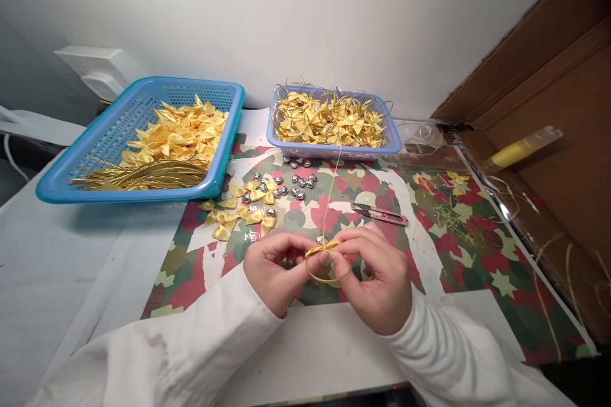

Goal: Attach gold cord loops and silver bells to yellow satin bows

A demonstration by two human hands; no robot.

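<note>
Fingertips of my left hand [282, 270] and my right hand [375, 276] meet at the front middle of the table, pinching a yellow ribbon bow [328, 246] between them. A loop of gold cord [329, 281] hangs below the bow toward me. Just beyond it sits a silver bell [322, 239], apparently at the bow's centre. From there a thin gold thread [331, 187] runs up to the smaller basket. Beyond my right hand lies a thread snipper with pink handles [389, 216]. Loose yellow bows [222, 227] and silver bells [300, 183] lie past my left hand.
A large blue basket [52, 187] at the left holds yellow bows and a bundle of gold cords [147, 176]. Looped bows fill a smaller basket [334, 152] against the wall. Thread scraps [446, 219] litter the right; a cardboard box [548, 89] stands beyond.
</note>
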